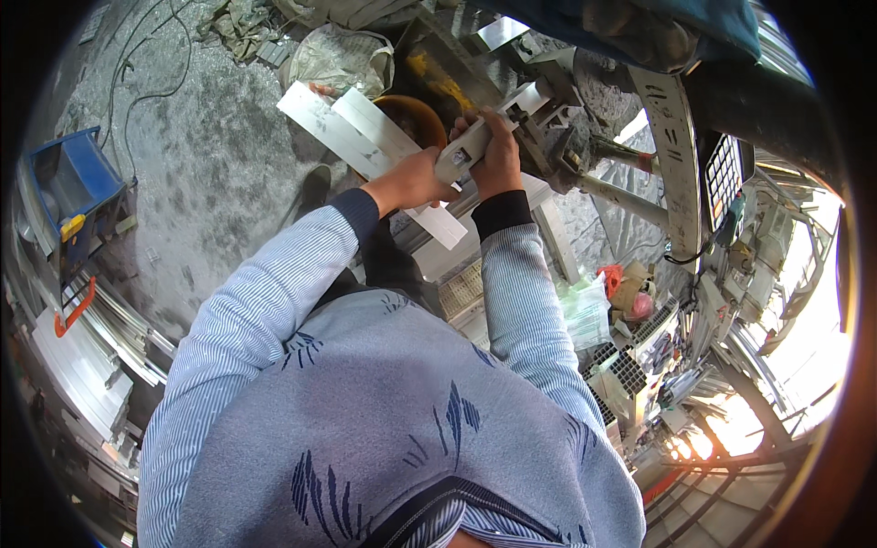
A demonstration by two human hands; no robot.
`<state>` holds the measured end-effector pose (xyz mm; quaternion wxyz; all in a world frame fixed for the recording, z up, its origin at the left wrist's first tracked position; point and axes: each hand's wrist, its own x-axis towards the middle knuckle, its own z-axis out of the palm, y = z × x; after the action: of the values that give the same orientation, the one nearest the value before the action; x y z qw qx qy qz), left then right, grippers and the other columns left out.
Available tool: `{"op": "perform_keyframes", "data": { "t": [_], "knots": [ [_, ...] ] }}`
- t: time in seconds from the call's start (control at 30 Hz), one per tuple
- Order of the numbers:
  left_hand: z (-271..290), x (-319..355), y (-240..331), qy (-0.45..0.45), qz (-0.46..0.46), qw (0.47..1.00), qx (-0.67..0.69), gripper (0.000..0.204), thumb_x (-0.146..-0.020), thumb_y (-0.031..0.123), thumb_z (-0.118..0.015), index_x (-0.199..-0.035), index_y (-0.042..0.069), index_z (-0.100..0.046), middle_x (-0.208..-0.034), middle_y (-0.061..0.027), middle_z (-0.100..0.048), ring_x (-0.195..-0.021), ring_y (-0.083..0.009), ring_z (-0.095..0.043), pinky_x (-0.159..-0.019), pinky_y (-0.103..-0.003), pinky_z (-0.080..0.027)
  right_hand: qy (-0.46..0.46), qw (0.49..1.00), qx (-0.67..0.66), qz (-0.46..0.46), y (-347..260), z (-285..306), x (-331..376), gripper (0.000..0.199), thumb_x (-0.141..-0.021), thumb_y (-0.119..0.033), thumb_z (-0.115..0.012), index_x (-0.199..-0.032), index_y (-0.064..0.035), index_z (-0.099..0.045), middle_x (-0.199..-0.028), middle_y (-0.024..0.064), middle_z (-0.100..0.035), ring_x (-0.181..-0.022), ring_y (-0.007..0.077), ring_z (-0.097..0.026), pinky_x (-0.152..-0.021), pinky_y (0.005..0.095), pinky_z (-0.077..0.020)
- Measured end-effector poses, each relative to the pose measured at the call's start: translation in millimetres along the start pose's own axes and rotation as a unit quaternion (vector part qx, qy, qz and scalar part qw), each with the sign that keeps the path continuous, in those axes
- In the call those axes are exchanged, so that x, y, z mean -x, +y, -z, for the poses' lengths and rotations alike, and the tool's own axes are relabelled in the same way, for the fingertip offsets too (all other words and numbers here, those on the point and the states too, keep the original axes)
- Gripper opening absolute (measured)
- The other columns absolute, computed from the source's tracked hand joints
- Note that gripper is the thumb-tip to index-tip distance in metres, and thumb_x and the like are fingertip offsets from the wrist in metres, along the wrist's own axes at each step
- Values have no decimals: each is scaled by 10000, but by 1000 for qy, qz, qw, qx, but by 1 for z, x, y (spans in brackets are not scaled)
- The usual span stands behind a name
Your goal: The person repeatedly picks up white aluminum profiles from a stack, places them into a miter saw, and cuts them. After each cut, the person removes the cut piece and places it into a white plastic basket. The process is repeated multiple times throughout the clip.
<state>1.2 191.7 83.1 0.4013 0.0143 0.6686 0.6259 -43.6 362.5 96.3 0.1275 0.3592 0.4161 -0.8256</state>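
Feeding the aluminium profile (pixel 475 137) into the clamp (pixel 548 146), both the left hand (pixel 416 181) and right hand (pixel 498 155) have fingers wrapped tight on it; keeping it level seems wise.

A rough grey concrete floor (pixel 196 173) is carrying most of what is lying about here. Taking the blue metal box (pixel 73 187) as the landmark: it is standing on the floor at the left. Just below it, a red handle (pixel 75 308) is lying against a stack of long aluminium profiles (pixel 110 342), which is stretching further down along the floor's lower left edge. Above and to the right of the box, black cables (pixel 137 68) are trailing across the concrete. Far to the right of the box, towards the top, a crumpled pale sack (pixel 340 57) is sitting on the floor, with rubble and rags (pixel 239 26) lying just to the sack's left.
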Motion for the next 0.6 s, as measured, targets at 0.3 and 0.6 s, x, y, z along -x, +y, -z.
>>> {"op": "perform_keyframes", "data": {
  "t": [0.3,0.6],
  "knots": [
    [1,-1,7,-7,14,999,-51,484,-749,191,-795,-1127,-62,-629,-892,-162,-719,-724,-248,-709,-669,-363,-550,-11,999,-5,48,3,-8,3,135,-946,-165,-623,-956,-38,-575,-786,115,-619,-675,255,-633,-629,426,-557],
    [1,0,6,3,-18,996,-83,465,-730,228,-773,-1078,-52,-648,-845,-159,-725,-742,-284,-712,-700,-383,-546,-36,998,18,41,4,-3,1,147,-944,-177,-647,-934,-54,-567,-761,100,-600,-684,265,-628,-660,426,-563]
  ]
}}
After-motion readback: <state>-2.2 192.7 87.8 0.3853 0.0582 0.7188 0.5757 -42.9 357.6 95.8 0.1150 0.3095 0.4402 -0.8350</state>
